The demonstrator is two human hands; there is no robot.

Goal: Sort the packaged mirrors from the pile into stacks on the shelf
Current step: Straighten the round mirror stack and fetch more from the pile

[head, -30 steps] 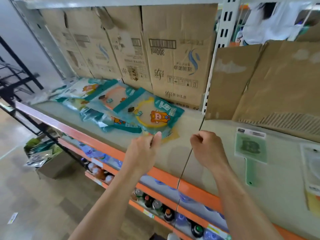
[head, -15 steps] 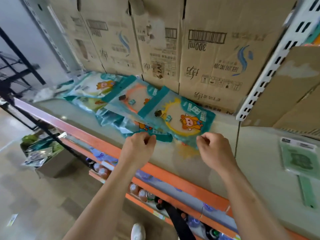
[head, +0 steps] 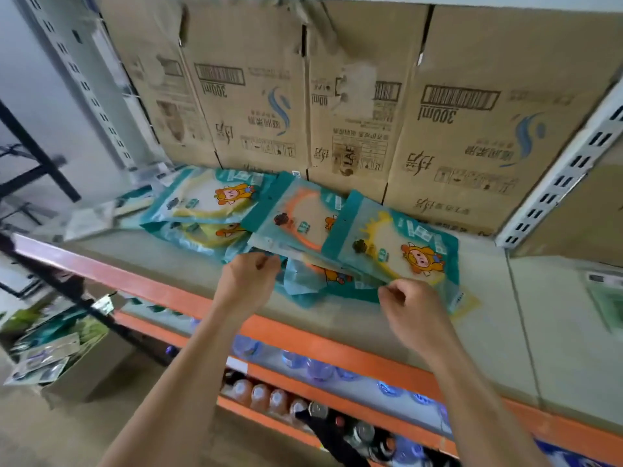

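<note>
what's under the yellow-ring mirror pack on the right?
Under the yellow-ring pack: another teal pack with an orange cartoon figure, partly sticking out at the front, and the edge of the orange-ring pack at its left. Whether more lie beneath is hidden.

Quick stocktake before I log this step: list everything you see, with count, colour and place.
Packaged mirrors: at least five showing, teal packs with yellow or orange rims, overlapping on the shelf.
Shelf: one, grey top, orange front edge.
Cardboard cartons: four, brown, upright behind the pile.
Green mirror pack: one, far right, blurred.
Bottles: several, lower shelf.
Floor box: one, lower left, holding packets.
Left hand: closed at the pile's front edge.
Right hand: closed at the yellow-rimmed pack's near edge.
</note>
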